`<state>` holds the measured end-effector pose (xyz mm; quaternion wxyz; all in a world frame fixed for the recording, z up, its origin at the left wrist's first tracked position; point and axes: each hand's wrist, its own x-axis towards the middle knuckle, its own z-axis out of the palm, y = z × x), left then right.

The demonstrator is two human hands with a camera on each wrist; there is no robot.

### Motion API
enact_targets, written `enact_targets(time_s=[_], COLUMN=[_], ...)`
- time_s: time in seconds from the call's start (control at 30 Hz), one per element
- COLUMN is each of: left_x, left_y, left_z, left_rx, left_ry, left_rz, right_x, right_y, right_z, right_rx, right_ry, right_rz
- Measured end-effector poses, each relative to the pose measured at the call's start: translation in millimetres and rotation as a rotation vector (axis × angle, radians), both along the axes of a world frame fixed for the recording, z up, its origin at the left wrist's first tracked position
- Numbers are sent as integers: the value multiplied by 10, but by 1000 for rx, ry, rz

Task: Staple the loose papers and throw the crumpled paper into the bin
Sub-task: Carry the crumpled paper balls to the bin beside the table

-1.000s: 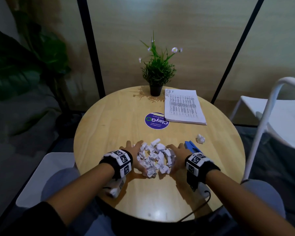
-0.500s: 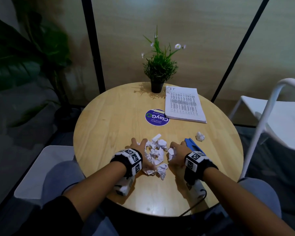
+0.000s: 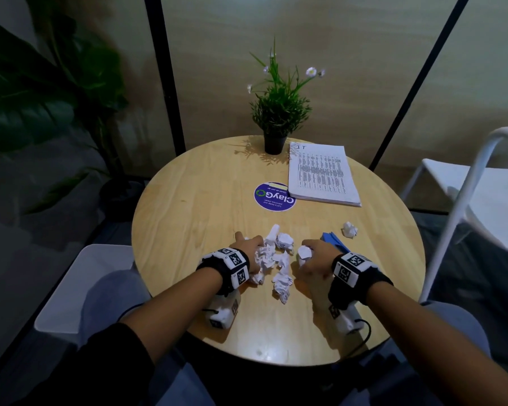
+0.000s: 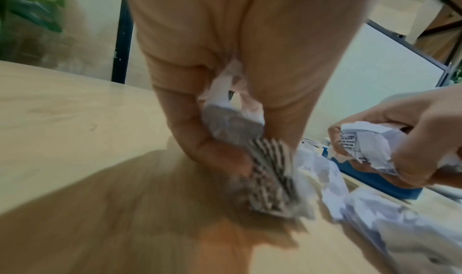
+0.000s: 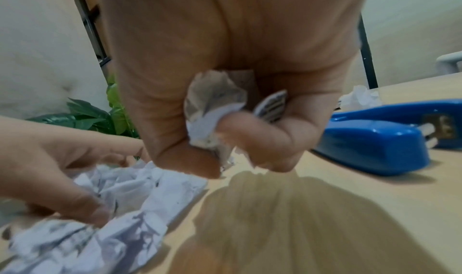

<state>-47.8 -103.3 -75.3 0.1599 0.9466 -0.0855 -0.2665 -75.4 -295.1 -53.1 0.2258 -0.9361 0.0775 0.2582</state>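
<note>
**White paper balls gripped in both hands over the round table**

Pale wood, smooth and round: in the head view the table (image 3: 188,206) carries both forearms, stretched forward side by side with banded wrists, palms down. The left hand (image 3: 248,250) curls into the left edge of a heap of crumpled paper (image 3: 279,259), white, creased and printed in places. The right hand (image 3: 313,260) is fisted round a paper ball (image 3: 304,253) of its own, just right of the heap. A glossy blue stapler (image 3: 333,241) lies just behind that hand, and a lone wad (image 3: 350,229) sits beyond it, apart. A flat printed stack (image 3: 323,174) rests at the far right of the table, next to a round purple sticker (image 3: 274,197) and a small potted plant (image 3: 276,118). A white bin (image 3: 79,288) stands on the floor to the left, below the table edge.

From the left wrist, the left hand (image 4: 225,80) points down, fingers (image 4: 212,151) and thumb closed tight on a crushed, striped-print piece (image 4: 270,171) that touches the wood. The right hand (image 4: 410,145) shows opposite, wrapped round its ball (image 4: 370,143).

From the right wrist, the right hand (image 5: 237,80) hangs downward, its fingers (image 5: 257,136) folded over the ball (image 5: 212,110), which pokes out between them. The left hand (image 5: 57,159) presses into the heap (image 5: 120,199); the stapler (image 5: 375,141) lies to the right, hard plastic, rounded.
</note>
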Motion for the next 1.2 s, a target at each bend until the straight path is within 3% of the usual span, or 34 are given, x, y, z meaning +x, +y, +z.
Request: enact_targets(time_s=[0.17,0.37,0.5,0.77,1.0,1.2], left_x=[131,270,306,340,122,-124], left_y=[163,600,1059,2241,3290,3777], left_z=[55,329,628,832,417,-210], left_rx=[-131,-490,-579,-741,-702,-622], left_ry=[-34,-43,-79,-168,-216,-104], left_rz=[38,157,147,368,667,830], right_x=[71,234,429,899,1251,1399], right_y=[87,438,907,2098,3219,3995], right_z=[88,319,502,589,319,-44], right_rx=[62,171,256,420,382,104], right_ry=[-8,-135,-198,-160,-106,-75], right_rz=[-32,2,97,215,412,767])
